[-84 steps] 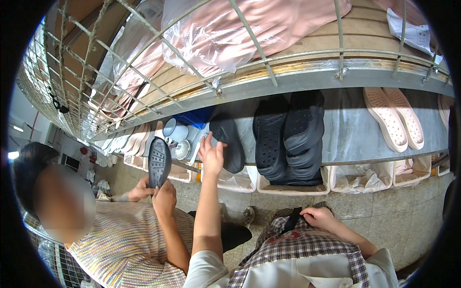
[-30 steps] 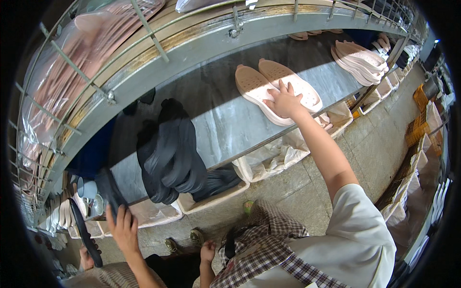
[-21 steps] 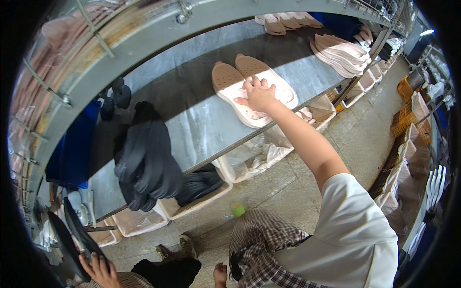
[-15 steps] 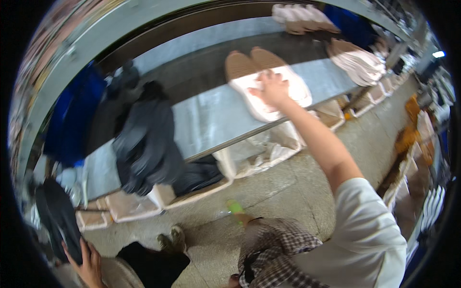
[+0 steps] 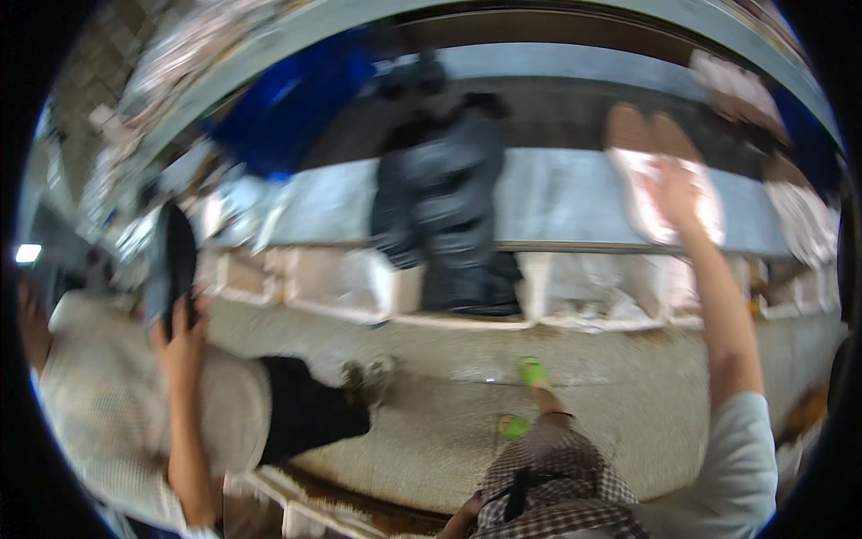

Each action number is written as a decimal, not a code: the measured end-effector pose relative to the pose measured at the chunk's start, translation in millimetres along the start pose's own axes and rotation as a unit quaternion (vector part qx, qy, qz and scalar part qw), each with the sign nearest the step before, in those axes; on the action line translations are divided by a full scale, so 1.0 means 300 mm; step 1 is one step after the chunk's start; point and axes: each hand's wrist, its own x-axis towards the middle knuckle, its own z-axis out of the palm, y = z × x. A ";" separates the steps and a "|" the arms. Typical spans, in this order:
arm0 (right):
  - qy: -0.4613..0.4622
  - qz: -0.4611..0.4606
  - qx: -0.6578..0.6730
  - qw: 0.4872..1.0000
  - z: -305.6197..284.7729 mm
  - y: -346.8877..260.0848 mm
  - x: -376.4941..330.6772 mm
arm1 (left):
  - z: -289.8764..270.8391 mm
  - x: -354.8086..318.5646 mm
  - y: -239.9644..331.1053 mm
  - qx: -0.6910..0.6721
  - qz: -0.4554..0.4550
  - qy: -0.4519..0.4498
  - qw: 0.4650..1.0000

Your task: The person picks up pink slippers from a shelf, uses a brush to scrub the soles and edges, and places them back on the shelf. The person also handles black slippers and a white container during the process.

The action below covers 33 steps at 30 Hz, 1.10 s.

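Insoles: a pale pink pair with tan heel ends lies flat on the grey tabletop, at about two o'clock in the view, toes toward me.
Right grip: my right hand is stretched out with the arm straight, fingers spread and resting flat on top of the pair; it presses on them, not clenched around them.
Left grip: my left hand barely shows at the bottom edge near six o'clock, by my checked clothing; I cannot tell whether it is released or clenched.
Dark soles: a heap of black shoe soles sits on the tabletop at twelve o'clock, well apart from the insoles, drooping over the front edge.
More insoles: further pale pairs lie at three o'clock, just beyond my hand.
Bins: white trays line the floor under the tabletop edge.
Co-worker: at nine o'clock a person's hand grips a dark sole held upright.
Blue cloth: a blurred blue mass at eleven o'clock.
Feet: green sandals on the concrete floor.
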 end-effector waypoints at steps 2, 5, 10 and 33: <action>0.013 0.000 0.022 1.000 0.030 0.018 0.016 | 0.209 0.181 -0.335 -0.093 -0.034 -0.021 0.995; -0.003 0.013 -0.114 0.993 0.032 0.053 0.039 | 0.222 0.261 -0.417 -0.070 0.039 0.039 0.996; -0.019 0.043 -0.134 0.990 0.037 0.027 0.051 | 0.053 0.129 -0.042 -0.046 -0.009 0.018 0.999; -0.072 0.115 0.002 0.991 -0.143 -0.128 -0.031 | -0.161 0.140 0.174 -0.023 0.020 0.131 0.991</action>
